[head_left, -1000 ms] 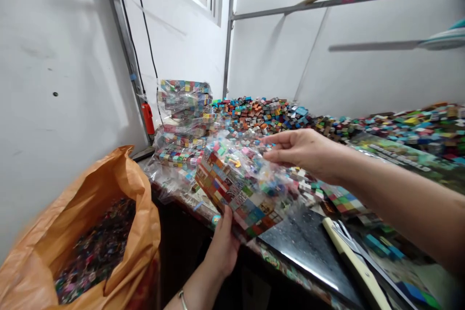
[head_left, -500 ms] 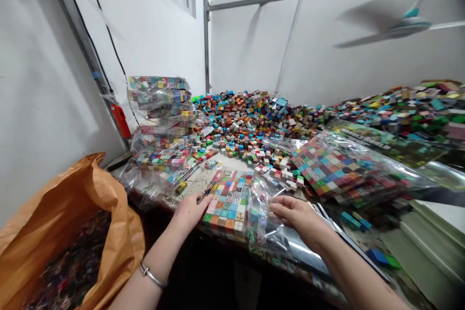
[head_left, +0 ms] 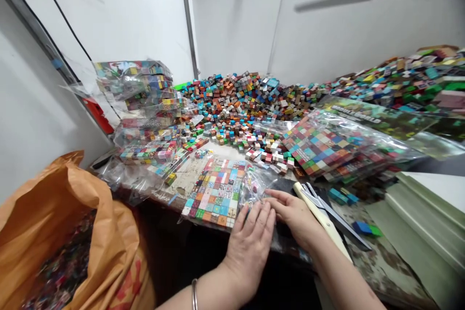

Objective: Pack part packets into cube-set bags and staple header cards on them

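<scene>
Head view, the only one on offer. The left hand (head_left: 250, 240) lies flat, palm down and fingers spread, pressing on the right-hand end of the clear bag of cubes (head_left: 214, 193) at the near edge of the table (head_left: 385, 261). The right hand (head_left: 294, 213) sits just beside it, fingers curled low onto the loose plastic of the bag's mouth — whether it pinches the film or only rests there I cannot tell.

How far along? By the look of it the filling is done: the cubes sit in a tidy, full grid inside the bag, directly ahead of the left fingertips. What seems left is closing the open end, where both hands are.

The bag lies flat, its long axis running from the table's near edge away toward the heap of loose cubes (head_left: 247, 97), its mouth turned toward the hands.

Just right of the right hand lie the scissors (head_left: 327, 210). Finished packs (head_left: 319, 150) rest beyond it, and an orange sack (head_left: 54, 232) stands well to the left of the left forearm.
</scene>
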Demonstrator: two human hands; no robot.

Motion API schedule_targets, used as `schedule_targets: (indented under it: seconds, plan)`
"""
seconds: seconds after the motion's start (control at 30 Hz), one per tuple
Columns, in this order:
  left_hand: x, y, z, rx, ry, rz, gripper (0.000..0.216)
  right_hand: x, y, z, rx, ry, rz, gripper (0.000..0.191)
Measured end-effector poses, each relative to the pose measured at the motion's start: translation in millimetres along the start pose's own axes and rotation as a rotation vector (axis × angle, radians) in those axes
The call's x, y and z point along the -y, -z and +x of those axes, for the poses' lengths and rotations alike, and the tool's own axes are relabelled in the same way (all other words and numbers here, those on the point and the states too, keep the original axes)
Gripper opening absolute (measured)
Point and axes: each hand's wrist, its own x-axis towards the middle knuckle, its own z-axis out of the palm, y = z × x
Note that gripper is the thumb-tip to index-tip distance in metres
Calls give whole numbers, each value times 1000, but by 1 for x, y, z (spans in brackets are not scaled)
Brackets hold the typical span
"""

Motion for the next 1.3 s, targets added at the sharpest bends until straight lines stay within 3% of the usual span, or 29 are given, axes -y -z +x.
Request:
schedule_targets:
  seconds: [0.2,0.37,0.5,0.67,0.77,0.87,0.97,1.1,1.3]
  plan:
    - [34,19,-4,-85,-266,474,43,-12,-3,-1,-9,-27,132,40]
    - [23,45,3,90,-224,396,39,-20,-5,-1,10,-40,172,45]
    - [9,61,24,181,-162,253,56,-21,-5,-1,1,-11,127,44]
    - [24,39,42,152,-169,418,46,-23,-4,-1,-2,21,79,38]
    - [30,22,42,159,-134,484,55,-25,-2,1,-38,20,48,38]
    - [16,14,41,172,-56,527,82,-25,0,2,-69,14,15,40]
    - [-11,5,34,130,45,621,92,-22,3,3,-85,14,-12,42]
    - [-26,-9,14,63,51,705,84,-18,4,3,-61,11,12,44]
    - [8,-5,-8,-74,-129,675,45,-16,2,-2,-17,-10,56,49]
